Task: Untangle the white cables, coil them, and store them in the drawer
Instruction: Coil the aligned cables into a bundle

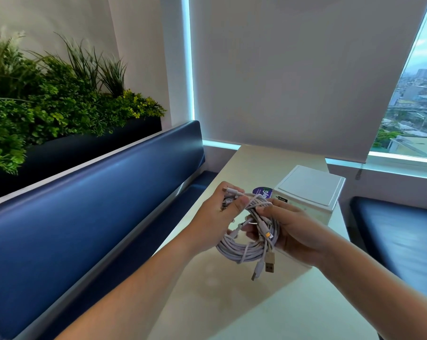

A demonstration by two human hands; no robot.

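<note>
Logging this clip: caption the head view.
Left hand and right hand grip coiled white cables above the table, near a white box.

We hold the cable bundle (246,249) over the table (232,303), with the left hand (215,217) on its left side and the right hand (293,231) on its right. Drawer unit (310,187) sits on the table just behind the bundle, round sticker (262,192) at the unit's left. Bench (97,180) runs along the table's left, planter (85,143) behind its backrest. Second seat (391,229) to the right. Roller blind (293,69) and window (408,114) behind the table.
</note>
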